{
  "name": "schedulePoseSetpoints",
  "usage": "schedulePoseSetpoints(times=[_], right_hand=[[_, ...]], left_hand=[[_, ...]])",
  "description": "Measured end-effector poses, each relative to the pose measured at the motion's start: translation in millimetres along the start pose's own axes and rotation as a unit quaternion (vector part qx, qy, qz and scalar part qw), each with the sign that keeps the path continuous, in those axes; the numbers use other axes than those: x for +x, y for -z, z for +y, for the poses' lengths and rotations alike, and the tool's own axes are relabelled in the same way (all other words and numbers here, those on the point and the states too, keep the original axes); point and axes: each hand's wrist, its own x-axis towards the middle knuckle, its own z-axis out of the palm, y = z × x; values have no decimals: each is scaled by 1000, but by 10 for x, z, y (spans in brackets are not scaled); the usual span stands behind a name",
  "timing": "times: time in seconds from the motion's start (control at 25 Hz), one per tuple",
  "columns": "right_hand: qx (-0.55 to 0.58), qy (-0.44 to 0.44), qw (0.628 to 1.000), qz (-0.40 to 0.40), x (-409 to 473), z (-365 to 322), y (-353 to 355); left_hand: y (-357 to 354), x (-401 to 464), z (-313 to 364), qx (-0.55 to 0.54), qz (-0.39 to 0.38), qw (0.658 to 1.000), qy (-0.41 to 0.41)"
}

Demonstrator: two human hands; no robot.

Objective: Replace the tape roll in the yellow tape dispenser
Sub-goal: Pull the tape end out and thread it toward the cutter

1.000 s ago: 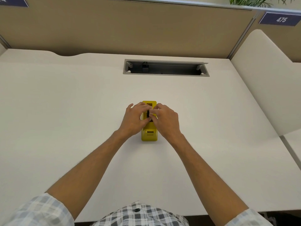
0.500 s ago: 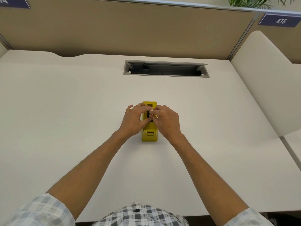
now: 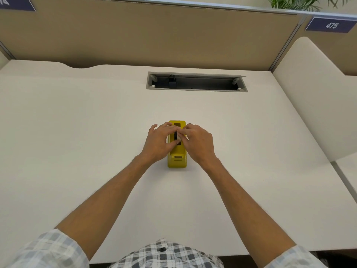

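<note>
The yellow tape dispenser stands on the white desk, lengthwise toward me, its cutter end nearest. My left hand and my right hand meet over its open slot. Their fingertips pinch a small black and pale piece, the tape roll on its hub, in the slot. Fingers cover most of the roll, so I cannot tell whether it is seated or lifted.
A recessed grey cable tray lies open in the desk beyond the dispenser. A tan partition closes the far edge. A cream divider rises at the right. The desk's front edge runs just above my checked shirt.
Almost nothing: both hands stay on the roll in the dispenser's slot, with only slight finger shifts.
</note>
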Motion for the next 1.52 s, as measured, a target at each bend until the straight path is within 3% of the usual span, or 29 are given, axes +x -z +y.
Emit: schedulePoseSetpoints(times=[0.52,0.92,1.52], right_hand=[[-28,18,999,0,-9,11,-171],[49,8,996,70,-42,23,-44],[6,52,997,51,-52,75,-132]], left_hand=[[10,5,19,9,-2,1000,5],[-2,6,5,21,1,1000,6],[20,15,13,23,-5,1000,11]])
